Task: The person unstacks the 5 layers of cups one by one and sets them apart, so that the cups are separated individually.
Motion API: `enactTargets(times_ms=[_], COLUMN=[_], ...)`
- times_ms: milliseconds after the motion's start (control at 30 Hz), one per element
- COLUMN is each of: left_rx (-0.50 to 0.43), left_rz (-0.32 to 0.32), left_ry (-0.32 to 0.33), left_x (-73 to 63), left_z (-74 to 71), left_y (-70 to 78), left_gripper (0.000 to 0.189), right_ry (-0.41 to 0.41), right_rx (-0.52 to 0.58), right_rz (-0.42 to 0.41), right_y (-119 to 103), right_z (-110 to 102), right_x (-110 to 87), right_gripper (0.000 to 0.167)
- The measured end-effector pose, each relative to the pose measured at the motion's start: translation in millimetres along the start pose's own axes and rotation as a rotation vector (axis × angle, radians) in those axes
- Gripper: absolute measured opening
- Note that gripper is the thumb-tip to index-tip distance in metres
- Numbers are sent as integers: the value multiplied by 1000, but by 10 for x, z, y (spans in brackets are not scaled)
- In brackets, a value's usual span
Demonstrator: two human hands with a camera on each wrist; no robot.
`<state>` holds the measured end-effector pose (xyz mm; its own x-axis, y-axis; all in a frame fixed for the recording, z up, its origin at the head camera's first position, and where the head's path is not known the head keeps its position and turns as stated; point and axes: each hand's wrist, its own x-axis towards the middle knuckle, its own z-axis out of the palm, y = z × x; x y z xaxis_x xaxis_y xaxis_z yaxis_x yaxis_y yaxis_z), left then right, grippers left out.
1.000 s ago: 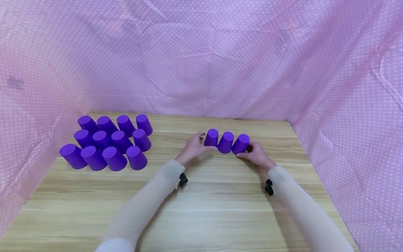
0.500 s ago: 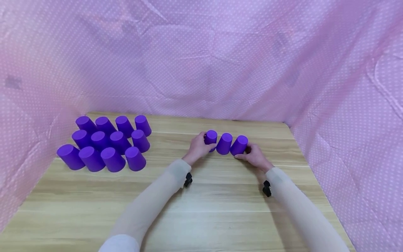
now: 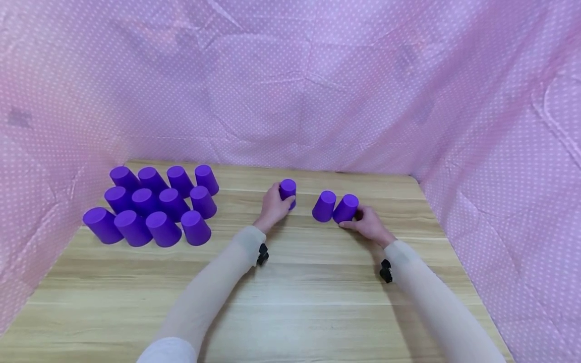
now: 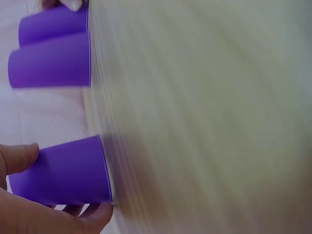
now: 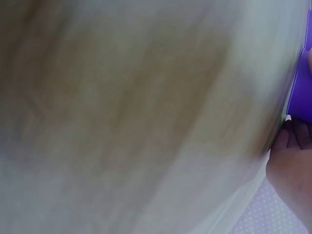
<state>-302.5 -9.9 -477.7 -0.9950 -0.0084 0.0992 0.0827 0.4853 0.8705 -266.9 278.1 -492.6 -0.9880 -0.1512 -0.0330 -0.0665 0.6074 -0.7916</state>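
My left hand [image 3: 274, 206] grips an upside-down purple cup [image 3: 288, 188], thumb on the near side and fingers round the far side. In the left wrist view that held cup [image 4: 63, 173] has its rim close to the tabletop; whether it touches is unclear. To its right, two more inverted purple cups stand side by side, the middle cup [image 3: 324, 206] and the right cup [image 3: 346, 208]. My right hand [image 3: 369, 225] holds the right cup low down between thumb and fingers. Only part of that cup [image 5: 300, 95] shows in the right wrist view.
On the left of the wooden table [image 3: 290, 302] several inverted purple cups [image 3: 164, 229] stand in three rows. Pink dotted cloth [image 3: 290, 101] walls in the back and both sides.
My left hand closed round the leftmost of the three cups and moved it left and back, leaving a gap beside the middle cup. The right hand stayed on its cup.
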Motion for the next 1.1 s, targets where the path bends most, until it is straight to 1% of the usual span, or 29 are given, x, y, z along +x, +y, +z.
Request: enactTargets(times_ms=[133,233,300,367,467,567,700,900,1033,1100], left_rx=[-25,-35,-43,-48,-46,-45,-59,-96,-111,-117], left_rz=[-50,-110,-146,-176,-205,-235,-261,-263,-274,-277], left_ry=[106,187,228,255,278,297,335,394,413,412], left_x=[56,100,126,157,203,241,275,299,303,306], left_z=[-162,-290,-386,-479,-609,-704,-765,-786,-791,-797], left_y=[-115,-206,-252,-291,-335,-370,-404,-462,-493,-505], left_gripper=[53,55,56,57,58,58,58,56,56,57], right_ry=[3,-2,-7,-7,-7,-9,-9,-8,-6,-5], right_rx=[8,25,25,28,25,28,22,5,7,13], right_rz=[-28,-27,-23,-20,-23,-28,-28,-22,-15,-12], right_y=[18,19,19,23,34,43,43,30,22,23], right_z=[-2,-6,-11,-14,-18,-14,-12,-9,-5,-2], right_x=[4,9,12,17,23,30,26,12,12,15], right_gripper=[49,50,51,51,52,51,50,48,47,46])
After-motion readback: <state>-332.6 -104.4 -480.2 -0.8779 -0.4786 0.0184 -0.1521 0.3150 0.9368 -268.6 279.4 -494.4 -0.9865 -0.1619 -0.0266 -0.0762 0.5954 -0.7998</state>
